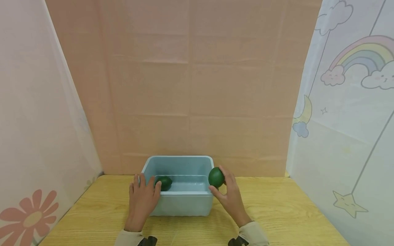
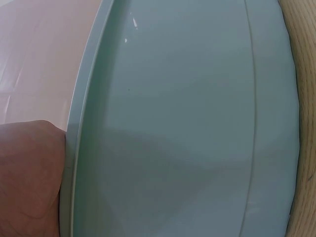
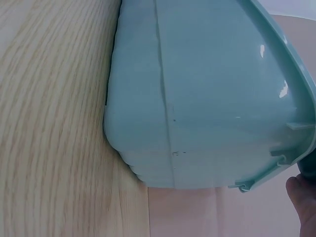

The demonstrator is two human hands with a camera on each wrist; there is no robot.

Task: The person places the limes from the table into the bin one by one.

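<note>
A light blue plastic bin (image 1: pixel 184 205) stands on the table. Inside it, at the left, lies a dark green lime (image 1: pixel 166 183) with a pointed end. My left hand (image 1: pixel 143 200) is at the bin's near left corner, fingers spread over the rim and the thumb overlapping that lime in the head view. In the left wrist view, part of the left hand (image 2: pixel 30 177) shows beside the rim. My right hand (image 1: pixel 229 194) pinches a second green lime (image 1: pixel 216 177) between thumb and fingers, up at the bin's right rim. The right wrist view catches only its edge.
The wood-grain table (image 1: pixel 277 208) extends to both sides of the bin. Behind it hangs a creased tan backdrop (image 1: pixel 197 85). Patterned sheets stand at the left (image 1: pixel 40 102) and the right (image 1: pixel 344 143).
</note>
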